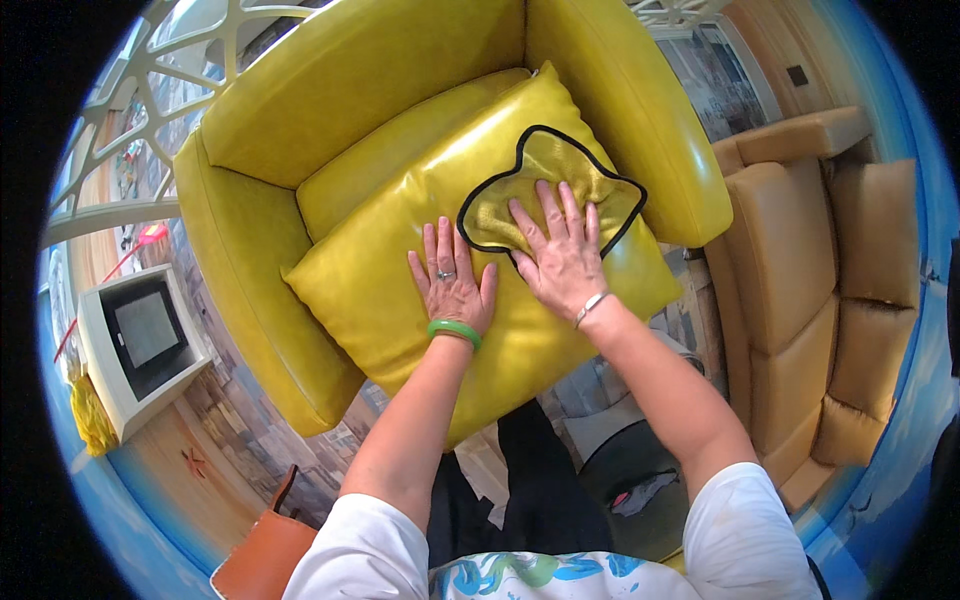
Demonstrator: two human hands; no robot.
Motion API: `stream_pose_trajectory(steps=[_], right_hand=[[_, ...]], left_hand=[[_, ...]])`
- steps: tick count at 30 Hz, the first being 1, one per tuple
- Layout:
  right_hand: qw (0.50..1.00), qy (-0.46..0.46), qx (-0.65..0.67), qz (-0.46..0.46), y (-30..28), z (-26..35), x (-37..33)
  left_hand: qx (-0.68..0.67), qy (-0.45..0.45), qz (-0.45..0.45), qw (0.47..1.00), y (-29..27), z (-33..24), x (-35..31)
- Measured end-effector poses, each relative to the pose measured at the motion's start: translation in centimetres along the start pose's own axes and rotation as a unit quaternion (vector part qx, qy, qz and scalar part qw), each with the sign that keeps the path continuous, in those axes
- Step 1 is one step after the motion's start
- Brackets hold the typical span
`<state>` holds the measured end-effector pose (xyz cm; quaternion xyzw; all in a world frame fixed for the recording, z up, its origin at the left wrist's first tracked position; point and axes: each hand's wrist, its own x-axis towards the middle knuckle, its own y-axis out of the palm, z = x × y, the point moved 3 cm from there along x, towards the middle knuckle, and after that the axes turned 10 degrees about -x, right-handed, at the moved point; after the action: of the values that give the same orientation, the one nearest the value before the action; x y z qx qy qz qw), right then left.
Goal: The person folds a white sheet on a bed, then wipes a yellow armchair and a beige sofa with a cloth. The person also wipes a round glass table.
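A yellow leather-look cushion [375, 290] lies tilted across the seat of a yellow armchair [380, 95], its near edge sticking out past the front. On the right half of the cushion rests a crumpled yellow cloth [490, 208] with black edging. My right hand [565, 255] presses flat on this cloth, fingers spread, a silver bracelet at the wrist. To its left, my left hand [456, 290] lies flat on the bare cushion, fingers outstretched, with a ring and a green bangle. Neither hand grips anything.
A tan sofa [780, 270] stands to the right. On the left are a white box-like unit [105, 300] with a dark panel, a yellow mop head [92, 415] and an orange-brown chair or stool [262, 555]. A dark round container [640, 530] sits by my legs.
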<state>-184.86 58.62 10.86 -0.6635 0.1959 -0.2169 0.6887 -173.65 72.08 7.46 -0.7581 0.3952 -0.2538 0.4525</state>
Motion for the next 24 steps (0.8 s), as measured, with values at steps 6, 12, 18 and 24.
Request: stream_pose_trajectory(steps=[6,12,18,24], right_hand=[[0.981,0.179,0.018,0.065,2.3,-8.2,15.7],[0.991,0.127,0.005,-0.034,3.3,-8.6,13.2],[0.994,0.066,-0.026,0.081,-1.8,2.8,-9.4],[0.990,0.136,-0.030,-0.013,1.4,1.1,1.5]], left_hand=[[-0.040,0.010,-0.010,0.999,1.5,-1.6,1.8],[-0.067,0.023,-0.019,0.997,2.8,-0.6,1.6],[-0.053,0.026,-0.022,0.998,3.0,0.8,0.8],[-0.058,0.033,-0.047,0.997,3.0,0.2,1.4]])
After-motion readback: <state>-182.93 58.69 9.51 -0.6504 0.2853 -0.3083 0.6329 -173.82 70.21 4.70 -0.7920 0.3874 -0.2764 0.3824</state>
